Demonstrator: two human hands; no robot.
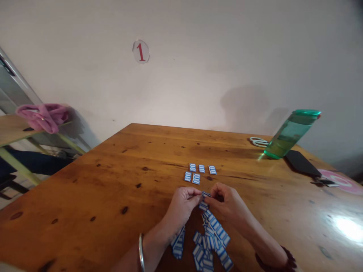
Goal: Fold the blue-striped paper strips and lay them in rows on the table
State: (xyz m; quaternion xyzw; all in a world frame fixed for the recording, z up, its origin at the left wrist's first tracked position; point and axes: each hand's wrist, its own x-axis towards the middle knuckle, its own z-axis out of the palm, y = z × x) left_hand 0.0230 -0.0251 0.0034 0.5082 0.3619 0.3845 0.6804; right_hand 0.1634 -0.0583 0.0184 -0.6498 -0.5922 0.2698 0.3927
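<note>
My left hand and my right hand meet near the front middle of the table. Both pinch a small blue-and-white striped piece between thumb and fingers. Just under it another striped piece shows. Below my hands lies a loose pile of blue-and-white striped strips, overlapping at various angles. More strips lie partly hidden beneath my left wrist. Beyond my hands, several small striped pieces sit apart from one another in two rows. What is printed on them is too small to read.
A green bottle stands at the right on the wooden table, beside a white coiled cable and a black phone-like slab. A pink round mat lies farther right. Pink cloth rests on another table at left.
</note>
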